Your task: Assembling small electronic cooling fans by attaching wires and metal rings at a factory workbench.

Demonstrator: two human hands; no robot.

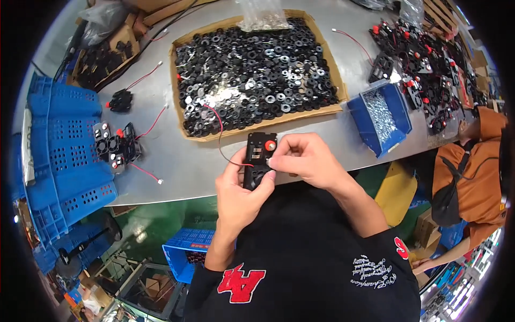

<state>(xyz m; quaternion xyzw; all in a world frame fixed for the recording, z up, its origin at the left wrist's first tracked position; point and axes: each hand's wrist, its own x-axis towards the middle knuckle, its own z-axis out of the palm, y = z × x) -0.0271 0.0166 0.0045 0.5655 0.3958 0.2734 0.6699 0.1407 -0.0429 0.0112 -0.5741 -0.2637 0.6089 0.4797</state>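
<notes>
My left hand [240, 199] is wrapped around a small black plastic fan module [257, 146], with its thumb along the lower right edge. The module has a red round part with a metal tip at its upper right, metal contacts in the middle and a fan low down, partly covered by the thumb. From its left side a thin red and black wire [221, 126] curves up toward the box. At the module's right edge my right hand [303, 158] is closed in a pinch. Something small and pale shows at those fingertips, too small to name.
Ahead lies a shallow cardboard box [343, 95] of black and silver rings. A blue bin [360, 119] of small metal pieces stands to its right, before piled modules [429, 80]. More modules [115, 145] lie left, beside a blue crate [70, 139]. A person in orange [472, 177] is at right.
</notes>
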